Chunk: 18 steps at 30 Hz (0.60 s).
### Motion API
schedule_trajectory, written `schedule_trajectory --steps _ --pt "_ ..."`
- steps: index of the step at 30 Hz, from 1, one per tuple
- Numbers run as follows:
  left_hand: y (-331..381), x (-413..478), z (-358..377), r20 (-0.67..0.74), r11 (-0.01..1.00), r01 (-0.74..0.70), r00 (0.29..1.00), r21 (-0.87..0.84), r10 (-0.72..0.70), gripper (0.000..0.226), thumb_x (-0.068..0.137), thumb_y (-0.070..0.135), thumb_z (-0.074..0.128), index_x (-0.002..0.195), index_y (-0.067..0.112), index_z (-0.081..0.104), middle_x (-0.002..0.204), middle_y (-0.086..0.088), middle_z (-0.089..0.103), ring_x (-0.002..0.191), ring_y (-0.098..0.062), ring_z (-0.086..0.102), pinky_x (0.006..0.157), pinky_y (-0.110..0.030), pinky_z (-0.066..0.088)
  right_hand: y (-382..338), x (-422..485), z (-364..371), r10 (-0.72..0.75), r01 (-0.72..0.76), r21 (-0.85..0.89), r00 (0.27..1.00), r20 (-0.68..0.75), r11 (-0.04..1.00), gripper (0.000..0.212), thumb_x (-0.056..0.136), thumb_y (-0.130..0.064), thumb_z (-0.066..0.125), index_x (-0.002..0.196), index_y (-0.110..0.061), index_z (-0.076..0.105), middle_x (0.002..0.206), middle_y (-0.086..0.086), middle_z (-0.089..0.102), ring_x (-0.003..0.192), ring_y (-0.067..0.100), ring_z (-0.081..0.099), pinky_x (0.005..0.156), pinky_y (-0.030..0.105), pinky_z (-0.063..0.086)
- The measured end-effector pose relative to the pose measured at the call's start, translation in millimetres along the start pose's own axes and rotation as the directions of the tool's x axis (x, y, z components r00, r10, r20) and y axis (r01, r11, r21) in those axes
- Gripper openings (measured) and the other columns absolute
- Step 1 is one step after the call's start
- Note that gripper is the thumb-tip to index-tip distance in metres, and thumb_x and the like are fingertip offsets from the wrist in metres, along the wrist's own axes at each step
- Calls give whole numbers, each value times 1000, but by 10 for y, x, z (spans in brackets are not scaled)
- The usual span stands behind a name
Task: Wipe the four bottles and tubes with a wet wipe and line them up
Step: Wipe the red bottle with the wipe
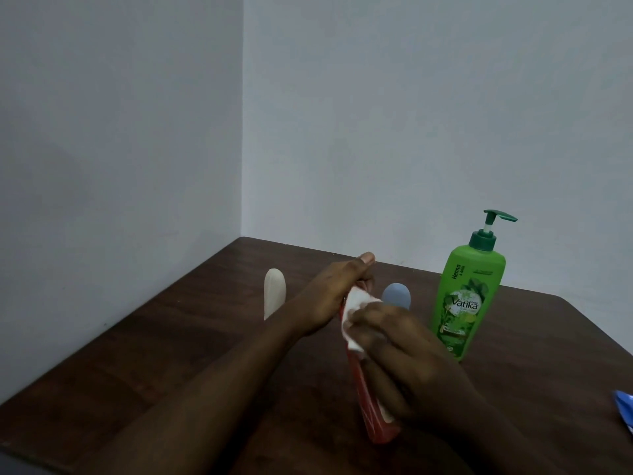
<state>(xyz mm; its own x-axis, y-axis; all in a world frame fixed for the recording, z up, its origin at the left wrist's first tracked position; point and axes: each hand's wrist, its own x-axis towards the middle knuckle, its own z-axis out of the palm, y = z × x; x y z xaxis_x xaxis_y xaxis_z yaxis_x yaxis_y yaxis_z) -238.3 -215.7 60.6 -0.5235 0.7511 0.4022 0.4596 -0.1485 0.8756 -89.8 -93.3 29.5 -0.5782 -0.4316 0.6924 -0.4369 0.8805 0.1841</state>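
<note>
Dark wood-grain counter (171, 337) sat in a corner of plain grey-white walls (120, 132). Left hand (329, 296) clamped the red tube (368, 406) near its top, above the counter; right hand (400, 341) pressed a wet wipe (354, 313) against it. Green Vatika pump bottle (467, 296) stood upright at right.

Red tube (368, 402): far end buried between left hand (329, 296) and right hand (407, 351), middle wrapped by white wipe (356, 315). Blue-capped item (396, 295): only the cap showing behind the right hand. Cream tube (274, 291): base hidden behind the left forearm. Blue packet (625, 416): cut off at the right edge.
</note>
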Motion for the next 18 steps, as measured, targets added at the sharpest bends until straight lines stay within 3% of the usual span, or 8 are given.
schedule_trajectory --steps 4,7,10,15,18 --pt "-20 11 5 12 1000 0 1000 7 0 72 101 70 33 79 5 58 76 -9 61 74 -21 59 82 -47 49 134 -33 1 347 -333 155 935 -70 930 35 101 -22 54 132 -12 66 131 -2 63 122 2 56 99 23 49" --pt "-28 15 16 -14 998 -1 1000 71 2 75 101 72 30 80 8 62 83 -15 67 79 -22 65 91 -54 53 111 -61 6 391 -372 205 919 -61 905 35 102 -27 52 133 -15 65 129 -9 63 119 -3 57 94 20 52" --pt "-7 12 8 -49 998 -1 999 69 4 69 103 66 33 77 11 63 77 -11 64 76 -20 61 89 -56 51 24 -30 7 277 -266 141 959 -64 953 36 100 -20 53 132 -8 66 131 2 62 124 6 56 100 23 48" --pt "16 20 23 -80 996 9 997 89 -2 66 105 60 34 71 10 59 72 -10 60 72 -20 55 84 -53 49 -177 32 -37 -90 89 36 996 18 995 28 94 -15 68 118 -2 73 127 14 68 125 25 60 107 35 46" --pt "16 19 31 -68 998 17 998 62 -13 68 103 62 36 74 6 60 79 -19 63 76 -25 58 88 -57 50 -133 9 0 -104 105 -22 994 34 994 30 94 -15 66 120 -1 72 130 14 67 128 27 59 106 39 47"
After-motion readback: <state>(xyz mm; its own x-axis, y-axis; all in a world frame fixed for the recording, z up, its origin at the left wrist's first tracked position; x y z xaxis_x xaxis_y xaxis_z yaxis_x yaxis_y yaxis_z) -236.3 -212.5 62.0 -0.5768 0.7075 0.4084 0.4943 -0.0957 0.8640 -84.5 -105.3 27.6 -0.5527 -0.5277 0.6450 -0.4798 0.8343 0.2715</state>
